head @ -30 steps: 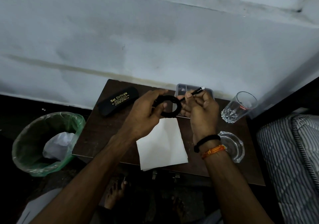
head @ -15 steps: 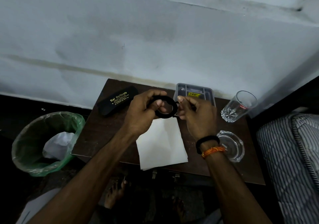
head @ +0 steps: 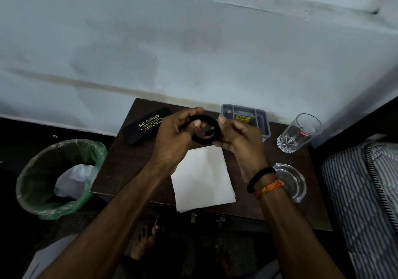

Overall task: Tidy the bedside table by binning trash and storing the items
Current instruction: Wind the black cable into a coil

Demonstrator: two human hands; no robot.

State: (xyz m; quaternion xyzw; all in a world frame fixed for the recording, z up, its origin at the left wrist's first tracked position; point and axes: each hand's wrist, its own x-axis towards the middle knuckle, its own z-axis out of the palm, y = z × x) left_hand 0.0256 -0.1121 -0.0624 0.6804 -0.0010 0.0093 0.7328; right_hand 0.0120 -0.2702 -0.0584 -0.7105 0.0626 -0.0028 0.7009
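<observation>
- a coiled black cable (head: 205,131) is held up over the table (head: 120,166), just above the paper (head: 202,177).
- the left hand (head: 174,141) is curled round the 9 o'clock side of the coil, with the thumb pressed on the top of the loop.
- the right hand (head: 239,141) pinches the 3 o'clock side of the coil with thumb and fingers.
- the step in hand looks to be the winding up of the cable, so it can be put away.
- the cable's end seems to be tucked inside the loop, but it is too dark to be sure.
- next, the coil likely should be kept tight and set into the tray (head: 266,126) at 1 o'clock from the hands.
- a firm pinch is called for, or the loop may spring open.
- things counted: one cable, one tray, one black case (head: 148,124) at 10 o'clock, one paper at 6 o'clock.
- one glass (head: 299,133) is seen at 3 o'clock, and one ashtray (head: 295,182) at 4 o'clock.
- one bin (head: 53,177) with a green bag is seen at 8 o'clock, off the table, with some white trash inside.
- two bands are worn on the right wrist, one black and one orange.
</observation>
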